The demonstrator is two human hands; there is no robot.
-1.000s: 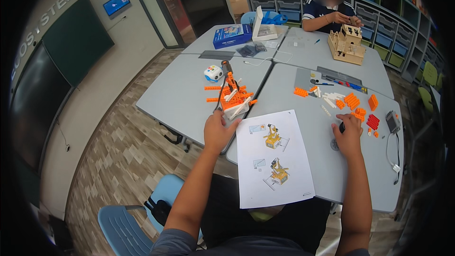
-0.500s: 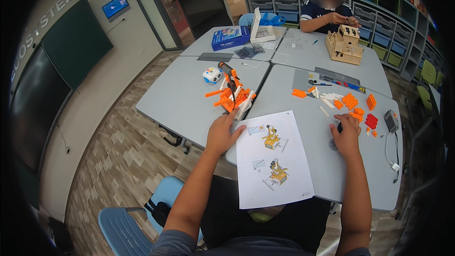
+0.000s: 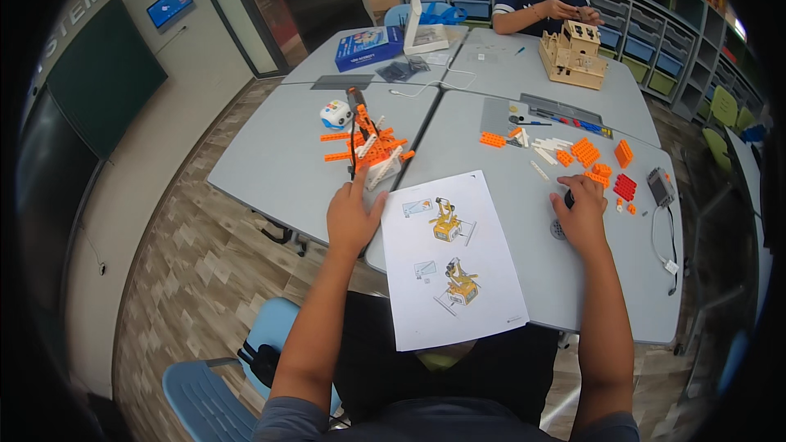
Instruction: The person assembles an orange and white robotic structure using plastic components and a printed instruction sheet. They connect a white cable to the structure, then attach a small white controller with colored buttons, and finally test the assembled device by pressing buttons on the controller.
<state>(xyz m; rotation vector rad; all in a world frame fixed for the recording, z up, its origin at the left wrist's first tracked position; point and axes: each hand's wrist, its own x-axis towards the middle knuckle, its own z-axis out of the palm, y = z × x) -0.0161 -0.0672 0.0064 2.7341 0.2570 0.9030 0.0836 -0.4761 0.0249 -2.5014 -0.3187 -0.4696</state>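
Observation:
My left hand [image 3: 352,219] lies with fingers stretched out at the near side of an orange and white building-brick model [image 3: 372,146]. Its fingertips reach the model's near end; whether they press on it I cannot tell. A dark upright part and a black cable rise from the model. Before me, a printed instruction sheet [image 3: 442,286] with two drawings of a yellow model overhangs the table edge. On its right, my right hand [image 3: 584,214] curls its fingers and thumb around a small black round part [image 3: 570,198], mostly hidden. A grey wheel [image 3: 558,230] lies just beside the thumb.
Loose orange bricks [image 3: 585,151], white beams [image 3: 547,151] and red bricks [image 3: 625,187] lie beyond my right hand. A grey box-shaped module [image 3: 660,187] with cables is farther right. A white-and-blue toy robot [image 3: 336,115] stands behind the model. Across the table, a person handles something above a wooden model [image 3: 573,57].
The whole view has shifted, so everything sits farther left and higher. The orange and white model looks slightly turned by my left hand. My right hand stays at the black part.

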